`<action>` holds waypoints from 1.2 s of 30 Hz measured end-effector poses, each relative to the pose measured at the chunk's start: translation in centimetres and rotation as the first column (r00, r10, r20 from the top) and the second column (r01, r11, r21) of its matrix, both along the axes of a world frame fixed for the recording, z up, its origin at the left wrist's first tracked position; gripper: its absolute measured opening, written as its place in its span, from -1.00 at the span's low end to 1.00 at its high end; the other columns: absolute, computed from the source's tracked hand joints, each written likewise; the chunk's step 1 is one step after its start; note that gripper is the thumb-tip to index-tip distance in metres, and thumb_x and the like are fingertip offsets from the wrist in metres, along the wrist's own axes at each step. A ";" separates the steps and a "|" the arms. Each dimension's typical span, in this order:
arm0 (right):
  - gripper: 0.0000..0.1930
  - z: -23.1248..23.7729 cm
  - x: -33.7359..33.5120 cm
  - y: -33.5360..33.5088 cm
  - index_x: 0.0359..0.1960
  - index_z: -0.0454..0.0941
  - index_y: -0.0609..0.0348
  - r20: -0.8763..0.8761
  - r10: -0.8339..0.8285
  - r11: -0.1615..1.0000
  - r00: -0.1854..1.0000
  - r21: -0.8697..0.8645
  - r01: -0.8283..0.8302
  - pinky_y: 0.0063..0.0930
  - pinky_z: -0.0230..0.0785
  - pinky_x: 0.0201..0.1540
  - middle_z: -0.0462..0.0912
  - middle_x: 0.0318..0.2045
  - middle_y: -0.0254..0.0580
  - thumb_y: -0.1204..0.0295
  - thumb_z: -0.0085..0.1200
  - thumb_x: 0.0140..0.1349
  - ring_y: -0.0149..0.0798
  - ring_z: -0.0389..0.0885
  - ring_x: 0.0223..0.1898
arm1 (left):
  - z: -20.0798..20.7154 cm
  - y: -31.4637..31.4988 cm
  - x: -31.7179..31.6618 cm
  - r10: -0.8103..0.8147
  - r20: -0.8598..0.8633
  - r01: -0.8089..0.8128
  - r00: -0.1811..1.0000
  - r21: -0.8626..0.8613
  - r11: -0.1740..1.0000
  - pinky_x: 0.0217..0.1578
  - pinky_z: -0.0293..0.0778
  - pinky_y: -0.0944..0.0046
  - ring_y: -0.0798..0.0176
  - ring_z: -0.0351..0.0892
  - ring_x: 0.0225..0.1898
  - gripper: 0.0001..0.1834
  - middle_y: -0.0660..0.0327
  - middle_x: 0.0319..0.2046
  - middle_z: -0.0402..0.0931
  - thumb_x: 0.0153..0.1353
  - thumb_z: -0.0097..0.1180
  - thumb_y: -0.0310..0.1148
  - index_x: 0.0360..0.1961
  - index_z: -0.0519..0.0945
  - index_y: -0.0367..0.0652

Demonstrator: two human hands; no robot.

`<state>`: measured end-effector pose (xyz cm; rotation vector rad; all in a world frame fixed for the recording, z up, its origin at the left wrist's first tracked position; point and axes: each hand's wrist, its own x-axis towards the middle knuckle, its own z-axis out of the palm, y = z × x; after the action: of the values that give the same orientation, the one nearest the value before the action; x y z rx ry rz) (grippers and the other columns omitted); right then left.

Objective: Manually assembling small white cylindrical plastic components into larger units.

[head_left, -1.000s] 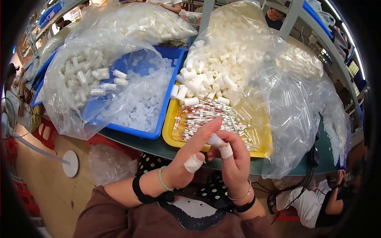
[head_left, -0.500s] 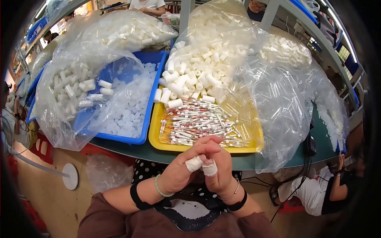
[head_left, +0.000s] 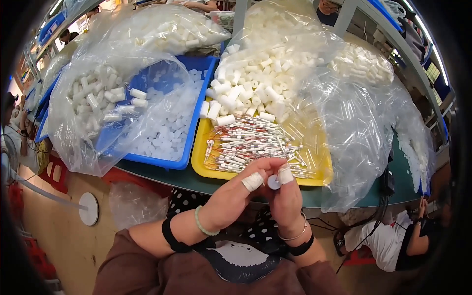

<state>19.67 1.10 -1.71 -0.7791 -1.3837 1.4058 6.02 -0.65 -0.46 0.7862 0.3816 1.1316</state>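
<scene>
Both hands meet just in front of the yellow tray [head_left: 216, 174], fingertips almost touching. Between them shows a small whitish round cap [head_left: 274, 182], pinched in my right hand [head_left: 286, 196] under its taped thumb. Curled fingers close my left hand [head_left: 235, 192], whose taped thumb lies beside the cap; whether those fingers hold anything is hidden. The tray bears a pile of thin white and red wired sticks [head_left: 250, 147], and clear slim tubes [head_left: 307, 128] lie at its right. White foam cylinders [head_left: 246, 93] spill onto its far side.
A blue tray [head_left: 184, 160] at left holds small translucent caps [head_left: 164, 137] and a plastic bag of capped cylinders [head_left: 91, 93]. A large clear bag of tubes [head_left: 349, 132] overhangs the table's right front. Grey posts [head_left: 239, 19] rise behind. Another person sits at far right.
My hands have moved slightly right and parted a little; the thumbs have spread and the round cap has come into sight between them. The whole view has shifted slightly.
</scene>
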 end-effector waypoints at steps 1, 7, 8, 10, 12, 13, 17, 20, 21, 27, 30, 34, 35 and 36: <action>-0.56 0.3 -0.3 0.1 -0.25 0.45 0.21 -0.093 -0.019 0.988 0.995 -0.154 0.004 -0.56 0.23 -0.35 0.45 -0.40 -0.36 0.08 -0.34 0.42 -0.46 0.36 -0.41 | -0.3 0.3 -0.3 0.002 0.001 -0.002 1.000 -0.002 1.000 0.20 0.15 0.24 0.31 0.30 0.12 -0.49 0.23 0.08 0.33 0.36 -0.11 -0.26 0.27 0.22 -0.24; -0.59 -0.6 1.5 1.1 -0.13 0.44 0.23 -0.384 0.405 0.891 0.830 -0.038 -0.453 -0.52 0.30 -0.11 0.46 -0.22 -0.34 0.08 -0.17 0.35 -0.44 0.42 -0.20 | -1.1 -0.1 -1.3 0.115 -0.302 -0.004 0.946 0.346 0.938 0.15 0.23 0.29 0.35 0.23 0.15 -0.51 0.23 0.14 0.21 0.24 -0.07 -0.54 0.22 0.33 -0.17; -0.64 0.1 0.9 0.7 -0.10 0.44 0.24 -0.237 0.328 0.941 0.914 -0.007 -0.339 -0.52 0.29 -0.08 0.46 -0.19 -0.33 0.16 -0.13 0.33 -0.44 0.41 -0.17 | -1.0 0.0 -1.4 0.203 -0.388 -0.016 0.899 0.434 0.901 0.13 0.28 0.30 0.31 0.25 0.16 -0.54 0.20 0.18 0.14 0.23 -0.05 -0.53 0.19 0.37 -0.16; -0.71 1.0 0.4 0.2 -0.05 0.43 0.27 -0.095 0.196 0.980 0.976 -0.006 -0.198 -0.55 0.28 -0.06 0.45 -0.09 -0.25 0.37 -0.05 0.26 -0.45 0.40 -0.10 | -0.8 0.0 -1.6 0.172 -0.370 -0.013 0.913 0.394 0.919 0.14 0.27 0.28 0.31 0.25 0.19 -0.52 0.21 0.24 0.11 0.21 -0.02 -0.58 0.19 0.38 -0.15; -0.71 0.0 0.9 -0.1 -0.04 0.42 0.26 -0.093 0.207 0.978 0.974 -0.016 -0.209 -0.55 0.28 -0.06 0.44 -0.08 -0.24 0.37 -0.05 0.26 -0.45 0.41 -0.11 | -0.4 0.1 -1.8 0.135 -0.346 -0.001 0.928 0.360 0.933 0.16 0.27 0.27 0.30 0.24 0.21 -0.50 0.21 0.30 0.07 0.19 0.00 -0.63 0.18 0.38 -0.15; -0.71 -0.4 1.0 -0.1 -0.03 0.41 0.26 -0.094 0.219 0.975 0.971 -0.025 -0.222 -0.56 0.29 -0.07 0.43 -0.07 -0.23 0.37 -0.04 0.26 -0.45 0.41 -0.11 | -0.2 0.2 -2.1 0.157 -0.393 0.017 0.906 0.406 0.914 0.14 0.29 0.28 0.31 0.26 0.19 -0.52 0.20 0.28 0.11 0.18 0.01 -0.62 0.17 0.40 -0.16; -0.63 -1.0 0.7 0.6 0.05 0.34 0.22 -0.166 0.298 0.935 0.940 -0.148 -0.323 -0.55 0.31 -0.13 0.44 -0.09 -0.23 0.29 -0.07 0.28 -0.45 0.43 -0.16 | 0.7 0.8 -2.5 0.468 -0.477 -0.010 0.744 0.693 0.721 0.00 0.39 0.33 0.30 0.37 0.08 -0.55 0.16 0.13 0.32 0.17 0.07 -0.58 0.13 0.45 -0.15; -0.30 0.0 -0.1 0.9 0.07 0.27 0.21 -0.365 0.353 0.896 0.861 -0.132 -0.424 -0.53 0.34 -0.27 0.49 -0.28 -0.24 -0.24 -0.28 0.26 -0.38 0.45 -0.35 | 1.8 0.3 -2.9 0.064 -0.408 -0.016 0.911 0.118 0.993 -0.11 0.46 0.33 0.28 0.46 -0.02 -0.55 0.16 0.03 0.43 0.20 0.08 -0.54 0.15 0.43 -0.14; -0.30 0.1 -0.1 1.0 0.07 0.27 0.21 -0.364 0.364 0.893 0.857 -0.126 -0.432 -0.53 0.34 -0.27 0.49 -0.28 -0.24 -0.24 -0.28 0.26 -0.38 0.45 -0.35 | 1.5 0.5 -3.2 0.075 -0.409 -0.026 0.909 0.124 0.992 -0.11 0.46 0.33 0.28 0.46 -0.02 -0.55 0.16 0.03 0.43 0.20 0.08 -0.54 0.15 0.43 -0.14; -0.61 0.6 -0.4 0.8 0.15 0.18 0.21 -0.190 0.270 0.962 0.944 0.019 -0.272 -0.43 0.39 -0.19 0.51 -0.06 0.04 0.24 -0.22 0.41 -0.27 0.55 -0.28 | 0.7 1.1 -3.2 0.225 0.096 -0.199 0.970 -0.225 0.954 -0.25 0.50 0.31 0.36 0.51 -0.28 -0.54 0.19 0.07 0.43 0.27 0.03 -0.50 0.20 0.34 -0.19; -0.66 0.0 -0.7 0.7 0.11 0.23 0.21 -0.173 0.242 0.967 0.955 0.121 -0.224 -0.46 0.43 -0.17 0.52 -0.07 -0.01 0.51 -0.08 0.31 -0.27 0.57 -0.24 | -0.1 1.1 -3.9 0.088 0.145 -0.067 0.985 -0.145 0.987 -0.22 0.49 0.28 0.34 0.49 -0.18 -0.55 0.20 0.11 0.40 0.31 -0.02 -0.45 0.22 0.32 -0.17; -0.62 -1.8 -0.4 0.6 0.01 0.36 0.20 -0.014 0.108 0.950 0.994 0.296 -0.099 -0.46 0.45 -0.12 0.54 -0.14 -0.06 0.68 0.09 0.15 -0.24 0.60 -0.17 | 1.4 0.9 -3.2 0.072 0.033 -0.067 0.997 -0.141 0.988 0.00 0.41 0.25 0.28 0.44 -0.02 -0.54 0.17 0.07 0.40 0.35 -0.07 -0.28 0.23 0.28 -0.18; -0.62 -1.7 -0.6 0.6 0.01 0.36 0.20 -0.016 0.116 0.950 0.993 0.293 -0.107 -0.46 0.45 -0.12 0.54 -0.14 -0.06 0.68 0.09 0.15 -0.24 0.60 -0.17 | 1.6 0.9 -3.0 0.092 0.125 -0.068 0.988 -0.182 0.981 0.02 0.38 0.24 0.27 0.44 -0.05 -0.60 0.17 0.02 0.42 0.38 -0.14 -0.24 0.17 0.31 -0.18; -0.65 -1.2 -0.9 0.5 -0.04 0.40 0.21 0.115 0.001 0.885 0.993 0.463 -0.054 -0.46 0.46 -0.12 0.56 -0.18 -0.07 0.69 0.10 0.13 -0.25 0.60 -0.17 | 1.7 0.9 -2.6 0.114 0.215 -0.065 0.970 -0.222 0.973 0.04 0.36 0.23 0.26 0.43 -0.09 -0.64 0.17 -0.03 0.43 0.40 -0.21 -0.21 0.11 0.35 -0.17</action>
<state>18.78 1.62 -2.93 -0.5239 -1.7387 0.9949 3.40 0.22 1.23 0.4488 0.3426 1.2279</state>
